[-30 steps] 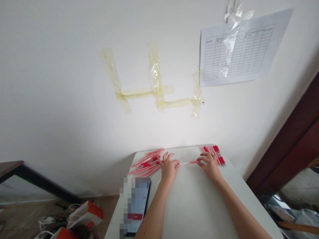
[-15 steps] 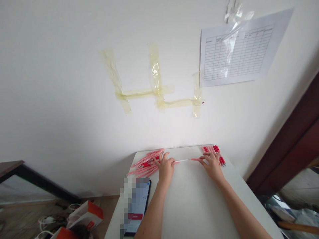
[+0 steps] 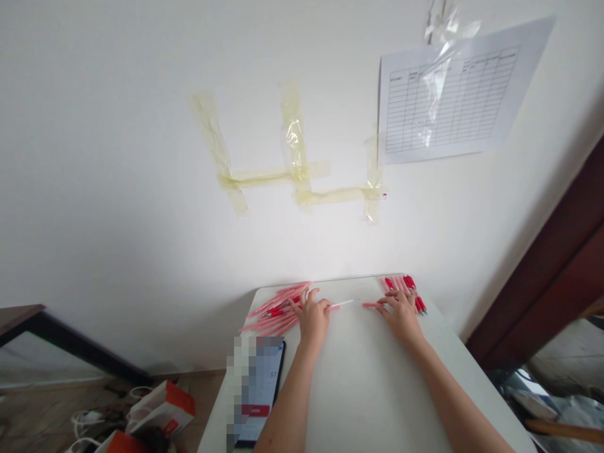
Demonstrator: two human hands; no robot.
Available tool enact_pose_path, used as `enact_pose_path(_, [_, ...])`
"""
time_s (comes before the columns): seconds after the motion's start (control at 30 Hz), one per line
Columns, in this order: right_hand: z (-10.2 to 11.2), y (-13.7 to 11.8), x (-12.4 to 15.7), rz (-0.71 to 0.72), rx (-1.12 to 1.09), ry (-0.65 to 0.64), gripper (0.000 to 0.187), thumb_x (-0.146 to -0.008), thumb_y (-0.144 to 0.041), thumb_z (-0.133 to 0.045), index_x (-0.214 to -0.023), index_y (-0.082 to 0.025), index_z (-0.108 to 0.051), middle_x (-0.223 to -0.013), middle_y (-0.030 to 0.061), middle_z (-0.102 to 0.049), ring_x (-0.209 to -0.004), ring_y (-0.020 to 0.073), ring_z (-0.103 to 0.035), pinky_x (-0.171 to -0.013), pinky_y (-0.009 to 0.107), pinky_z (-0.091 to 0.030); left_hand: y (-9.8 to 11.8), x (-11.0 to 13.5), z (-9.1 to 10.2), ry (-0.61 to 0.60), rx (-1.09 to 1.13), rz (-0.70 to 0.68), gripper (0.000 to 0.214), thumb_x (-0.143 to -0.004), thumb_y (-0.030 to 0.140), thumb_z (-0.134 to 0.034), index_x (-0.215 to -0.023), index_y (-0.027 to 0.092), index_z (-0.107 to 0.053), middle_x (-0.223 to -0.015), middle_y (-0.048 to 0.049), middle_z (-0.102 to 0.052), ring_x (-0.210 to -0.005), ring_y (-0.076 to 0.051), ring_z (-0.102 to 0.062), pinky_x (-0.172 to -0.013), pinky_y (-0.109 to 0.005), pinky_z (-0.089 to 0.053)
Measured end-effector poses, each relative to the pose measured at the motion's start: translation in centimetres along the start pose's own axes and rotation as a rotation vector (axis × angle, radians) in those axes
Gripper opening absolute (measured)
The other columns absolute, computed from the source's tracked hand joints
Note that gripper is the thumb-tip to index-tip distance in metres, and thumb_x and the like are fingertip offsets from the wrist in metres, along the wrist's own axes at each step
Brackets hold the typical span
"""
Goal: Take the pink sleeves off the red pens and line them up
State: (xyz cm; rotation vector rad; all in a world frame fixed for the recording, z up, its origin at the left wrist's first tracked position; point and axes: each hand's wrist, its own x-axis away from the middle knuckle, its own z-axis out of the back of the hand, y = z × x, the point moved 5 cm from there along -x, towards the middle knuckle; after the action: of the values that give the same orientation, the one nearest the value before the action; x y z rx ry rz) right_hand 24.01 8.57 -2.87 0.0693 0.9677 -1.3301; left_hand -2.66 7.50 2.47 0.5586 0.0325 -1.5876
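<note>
A thin white stick, like a pen refill (image 3: pixel 344 303), is pinched between the thumb and finger of my left hand (image 3: pixel 313 319). Its right end points slightly upward, and a bit of pink shows beside the thumb. My right hand (image 3: pixel 401 318) pinches a short pink tube (image 3: pixel 370 304), like a pen barrel, which points left toward the stick. A gap separates the two pieces. Beside my left fingers lies a pile of pink tubes (image 3: pixel 274 324) with some red pen parts (image 3: pixel 276 311) among them. Behind my right hand sit several red and pink pens (image 3: pixel 419 305), partly covered by it.
A phone (image 3: pixel 264 390) lies on the white table (image 3: pixel 363 390) left of my left forearm. The wall behind carries yellowish tape (image 3: pixel 264 180) and a printed sheet (image 3: pixel 448 107). Orange-and-white bags (image 3: pixel 165 406) and cables are on the floor at left.
The white stick has tilted, its right end rising a little. The gap between it and the pink tube is slightly wider. Both hands have barely moved.
</note>
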Motion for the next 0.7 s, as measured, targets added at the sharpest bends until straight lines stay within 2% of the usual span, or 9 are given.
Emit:
enact_pose_path(0.27, [0.2, -1.6, 0.3, 0.040, 0.085, -0.063, 0.041, -0.090, -0.058, -0.055, -0.080, -0.025, -0.077, -0.110, 0.0133, -0.064, -0.118, 0.0355, -0.048, -0.107, 0.060, -0.035, 0.1, 0.0, 0.1, 0.025, -0.003, -0.007, 0.012, -0.085, 0.022, -0.069, -0.086, 0.031, -0.077, -0.139, -0.0017, -0.059, -0.144, -0.034, -0.034, -0.115, -0.079, -0.007])
enact_pose_path(0.7, [0.2, -1.3, 0.4, 0.030, 0.112, -0.043, 0.042, -0.087, -0.062, -0.058, -0.080, -0.025, -0.076, -0.111, 0.0127, -0.065, -0.117, 0.0358, -0.048, -0.104, 0.058, -0.038, 0.0, 0.1, 0.1, 0.032, -0.003, -0.005, 0.011, -0.085, 0.023, -0.069, -0.086, 0.031, -0.076, -0.138, -0.0017, -0.060, -0.143, -0.034, -0.035, -0.116, -0.079, -0.006])
